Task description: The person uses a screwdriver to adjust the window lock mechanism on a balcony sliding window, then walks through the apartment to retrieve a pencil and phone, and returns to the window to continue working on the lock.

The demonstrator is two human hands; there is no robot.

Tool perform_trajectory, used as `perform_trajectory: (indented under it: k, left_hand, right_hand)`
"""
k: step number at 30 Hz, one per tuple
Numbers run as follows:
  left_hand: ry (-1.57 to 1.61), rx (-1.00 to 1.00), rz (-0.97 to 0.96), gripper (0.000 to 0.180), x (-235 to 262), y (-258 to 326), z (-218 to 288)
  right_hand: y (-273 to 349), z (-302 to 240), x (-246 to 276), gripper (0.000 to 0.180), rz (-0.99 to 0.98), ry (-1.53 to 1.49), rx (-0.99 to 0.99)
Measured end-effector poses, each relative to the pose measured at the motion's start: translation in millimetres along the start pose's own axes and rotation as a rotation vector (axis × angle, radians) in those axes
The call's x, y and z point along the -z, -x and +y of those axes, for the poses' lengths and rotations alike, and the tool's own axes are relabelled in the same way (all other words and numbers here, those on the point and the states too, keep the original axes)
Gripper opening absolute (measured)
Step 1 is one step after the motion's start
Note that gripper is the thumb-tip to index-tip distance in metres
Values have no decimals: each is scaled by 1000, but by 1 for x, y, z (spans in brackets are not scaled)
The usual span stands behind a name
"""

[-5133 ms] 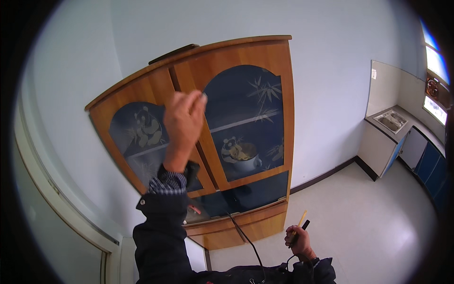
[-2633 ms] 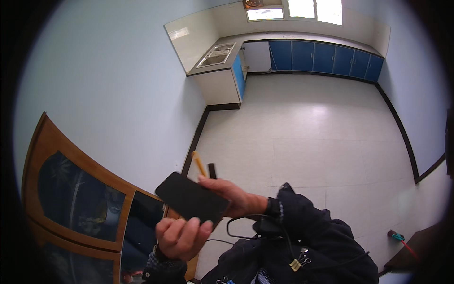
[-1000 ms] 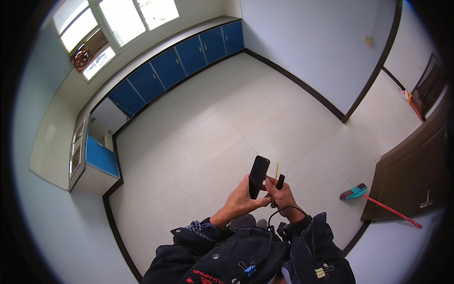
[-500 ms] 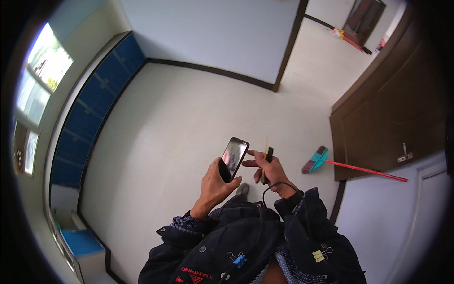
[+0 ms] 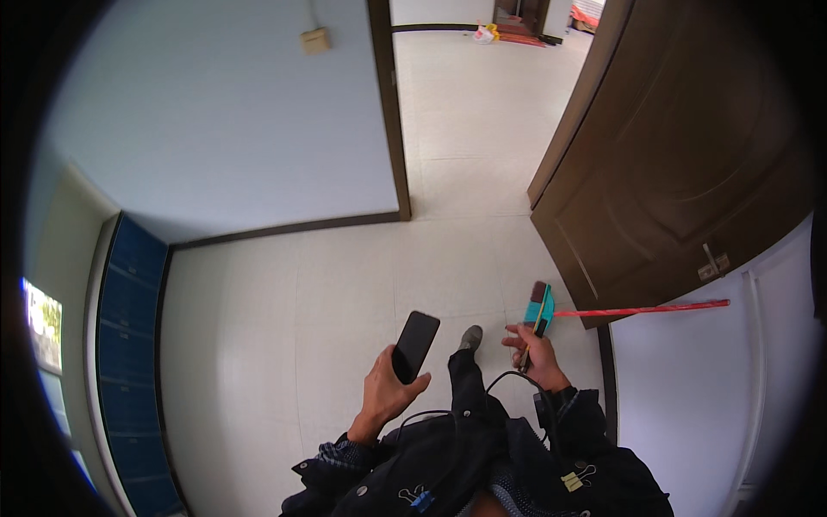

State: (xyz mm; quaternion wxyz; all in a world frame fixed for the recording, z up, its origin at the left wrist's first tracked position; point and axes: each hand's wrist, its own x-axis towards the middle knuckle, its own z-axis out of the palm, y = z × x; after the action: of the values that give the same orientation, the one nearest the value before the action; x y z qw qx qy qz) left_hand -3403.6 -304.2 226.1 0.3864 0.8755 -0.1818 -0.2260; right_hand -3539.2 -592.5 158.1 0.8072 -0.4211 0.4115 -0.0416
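My left hand [image 5: 387, 389] is closed around a black smartphone [image 5: 416, 346], its screen dark and facing up. A slim dark object and a thin yellowish stick [image 5: 537, 318] stick up from my right hand [image 5: 541, 360], which grips them; their exact kind is not clear. The index fingers and others of that hand point loosely toward the left. Just beyond it stands a broom with a teal and dark red head [image 5: 540, 298]. Its red handle [image 5: 655, 308] runs off to the right. A black cable [image 5: 510, 374] loops beside my right wrist.
A brown door [image 5: 663, 164] stands ajar at the right, beside a doorway to another room. Blue cabinets [image 5: 133, 345] line the left wall below a window. A bag [image 5: 485, 33] lies on the far floor. My grey shoe [image 5: 470, 337] is on the pale floor [image 5: 258, 319].
My view has swung toward the doorway. The hands have moved apart, the right one away from the phone. The phone's screen, bright before, is now dark. One foot has stepped forward.
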Motion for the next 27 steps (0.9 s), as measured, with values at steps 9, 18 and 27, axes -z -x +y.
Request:
perform_trajectory:
  k: [9, 18, 27]
  left_hand:
    - [-186, 65, -239, 87, -5, -173, 94]
    - [-214, 8, -324, 83, -39, -299, 163]
    - [-122, -15, -351, 78, -69, -505, 217]
  right_hand:
    - [-158, -125, -12, 36, -51, 71, -35]
    - [-254, -209, -16, 33, -104, 61, -70]
    - [-405, -328, 6, 25, 26, 33, -75]
